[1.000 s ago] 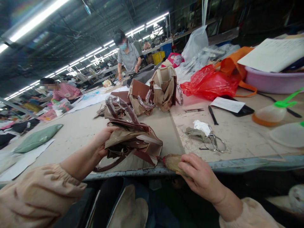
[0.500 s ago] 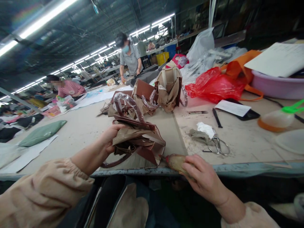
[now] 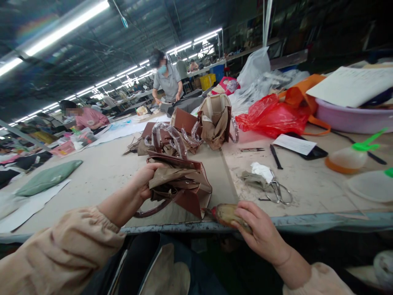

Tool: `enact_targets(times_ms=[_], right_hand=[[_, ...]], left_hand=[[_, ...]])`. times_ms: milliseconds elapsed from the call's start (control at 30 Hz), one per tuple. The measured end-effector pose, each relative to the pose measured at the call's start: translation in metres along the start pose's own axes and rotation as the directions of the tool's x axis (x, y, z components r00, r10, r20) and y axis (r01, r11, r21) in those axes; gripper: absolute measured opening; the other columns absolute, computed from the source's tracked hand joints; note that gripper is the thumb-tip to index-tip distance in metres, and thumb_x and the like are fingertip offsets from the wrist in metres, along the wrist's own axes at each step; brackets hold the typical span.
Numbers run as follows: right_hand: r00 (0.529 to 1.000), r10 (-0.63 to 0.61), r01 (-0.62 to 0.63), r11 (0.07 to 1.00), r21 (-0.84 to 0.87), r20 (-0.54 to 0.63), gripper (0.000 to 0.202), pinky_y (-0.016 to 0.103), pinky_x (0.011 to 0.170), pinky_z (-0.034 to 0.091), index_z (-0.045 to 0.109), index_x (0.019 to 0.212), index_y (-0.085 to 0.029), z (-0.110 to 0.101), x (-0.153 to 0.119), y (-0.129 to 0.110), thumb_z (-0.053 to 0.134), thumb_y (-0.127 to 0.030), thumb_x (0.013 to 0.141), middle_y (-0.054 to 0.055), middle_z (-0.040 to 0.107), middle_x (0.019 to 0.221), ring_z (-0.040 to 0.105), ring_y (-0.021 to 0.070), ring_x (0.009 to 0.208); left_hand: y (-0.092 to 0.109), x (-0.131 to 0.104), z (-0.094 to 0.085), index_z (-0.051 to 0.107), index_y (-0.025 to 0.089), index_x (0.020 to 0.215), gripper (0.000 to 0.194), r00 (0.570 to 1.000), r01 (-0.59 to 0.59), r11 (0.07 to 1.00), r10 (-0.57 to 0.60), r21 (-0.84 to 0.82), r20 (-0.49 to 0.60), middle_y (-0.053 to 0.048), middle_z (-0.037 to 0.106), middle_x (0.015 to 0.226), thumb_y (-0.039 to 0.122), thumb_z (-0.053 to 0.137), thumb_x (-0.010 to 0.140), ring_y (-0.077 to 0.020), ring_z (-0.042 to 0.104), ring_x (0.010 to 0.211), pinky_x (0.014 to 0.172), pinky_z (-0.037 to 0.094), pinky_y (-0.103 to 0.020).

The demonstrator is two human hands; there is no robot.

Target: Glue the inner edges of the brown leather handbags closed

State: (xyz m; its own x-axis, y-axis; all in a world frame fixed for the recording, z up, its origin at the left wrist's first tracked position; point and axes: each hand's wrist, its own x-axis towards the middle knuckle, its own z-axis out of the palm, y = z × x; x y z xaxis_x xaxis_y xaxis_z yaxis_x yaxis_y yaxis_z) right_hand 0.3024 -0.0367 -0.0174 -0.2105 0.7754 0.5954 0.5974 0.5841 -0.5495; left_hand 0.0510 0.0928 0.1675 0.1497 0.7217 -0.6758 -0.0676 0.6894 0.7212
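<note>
1. The left hand (image 3: 146, 180) pinches the tan lining (image 3: 172, 177) of a brown handbag (image 3: 190, 201), which lies tilted at the table's front edge (image 3: 172, 228).
2. The right hand (image 3: 258, 227) is wrapped around a yellowish applicator bottle (image 3: 229, 214), its red collar and dark tip pointing at the bag's lower corner.
3. Beyond the bag stand further unfinished bags (image 3: 215, 123); to the right lie scissors (image 3: 281, 192), thread snips (image 3: 251, 149) and a green-capped squeeze bottle (image 3: 346, 160).
4. Should the left grip slacken, the bag could likely roll or slide off the edge, since it sits so near it.
5. If the bag shifts against the tip, the brown panel might get smeared or scratched; loose lining folds could also fall in the way.
6. The left fingertips are hidden behind cloth. Whether the tip touches the corner is too small to tell, and the bottle's contents are unclear. A second squeeze bottle (image 3: 372, 186) is cut off at the right.
</note>
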Motion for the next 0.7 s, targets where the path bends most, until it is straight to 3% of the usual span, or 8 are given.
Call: enact_targets(times_ms=[200,333,500,700], right_hand=[[0.987,0.006,-0.020,0.996,-0.084,-0.159,0.018,0.038,0.080,0.051,0.053,0.104,-0.021,0.004,0.002,0.016,0.056,-0.016,0.087,0.010,0.052,0.104,0.053,0.0227,0.096],[0.988,0.007,-0.019,0.997,-0.080,-0.155,0.019,0.038,0.081,0.050,0.052,0.106,-0.020,0.004,0.002,0.016,0.056,-0.016,0.088,0.010,0.051,0.106,0.052,0.0223,0.098],[0.996,0.054,-0.053,0.998,0.018,-0.073,0.016,0.034,0.081,0.050,0.052,0.105,-0.020,0.005,-0.002,0.007,0.053,-0.018,0.089,0.009,0.050,0.105,0.053,0.0200,0.096],[0.985,0.032,-0.041,0.998,-0.049,-0.171,0.020,0.036,0.085,0.049,0.052,0.106,-0.018,0.006,0.000,0.016,0.056,-0.014,0.087,0.011,0.049,0.107,0.051,0.0219,0.100]], left_hand=[[0.001,0.006,-0.001,0.062,0.003,0.111,0.043,0.997,-0.001,1.000,0.002,-0.006,0.074,-0.020,0.073,0.090,0.021,0.046,0.076,-0.0333,0.070,0.077,0.062,0.059,-0.042],[0.003,0.012,0.000,0.061,0.003,0.112,0.042,0.993,0.008,1.000,-0.006,-0.016,0.114,-0.021,0.072,0.094,0.020,0.046,0.076,-0.0339,0.070,0.079,0.061,0.059,-0.043],[0.005,0.016,0.003,0.062,0.005,0.105,0.035,0.998,0.001,0.999,0.002,-0.039,0.069,-0.018,0.073,0.083,0.017,0.049,0.074,-0.0320,0.071,0.074,0.060,0.059,-0.041],[0.005,0.022,-0.001,0.064,0.007,0.099,0.030,0.998,0.004,0.999,-0.002,-0.037,0.056,-0.013,0.072,0.071,0.017,0.050,0.075,-0.0300,0.069,0.064,0.054,0.058,-0.040]])
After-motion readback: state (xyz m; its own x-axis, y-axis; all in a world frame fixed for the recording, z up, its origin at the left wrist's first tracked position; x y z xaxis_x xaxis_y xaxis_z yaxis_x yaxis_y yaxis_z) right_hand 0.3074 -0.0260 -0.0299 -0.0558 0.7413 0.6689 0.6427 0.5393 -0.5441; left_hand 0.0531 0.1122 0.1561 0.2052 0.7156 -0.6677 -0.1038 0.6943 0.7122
